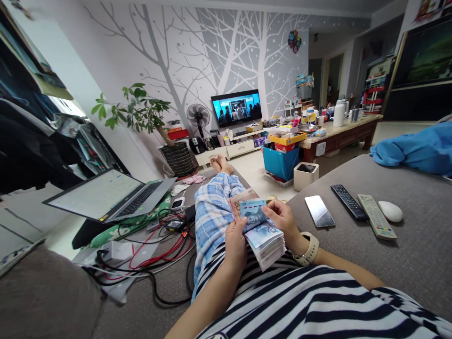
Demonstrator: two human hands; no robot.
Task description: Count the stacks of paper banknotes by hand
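Observation:
Several banknotes (253, 215) are between my two hands, a blue one in front and pinkish ones fanned behind it. My left hand (236, 239) grips their lower left side, thumb on the face. The fingers of my right hand (280, 217) pinch the upper right corner of the blue note. Directly below, a thick stack of banknotes (268, 245) rests on my lap, bluish on top with pale edges showing. A cream watch (308, 248) is on my right wrist. Whether either hand also touches the stack, I cannot tell.
On the sofa at right lie a phone (319, 211), a black remote (349, 202), a beige remote (376, 216) and a white mouse (390, 211). To the left, an open laptop (137, 197) sits on a green cushion (106, 234), near tangled cables (158, 259). A cluttered table (339, 134) stands beyond.

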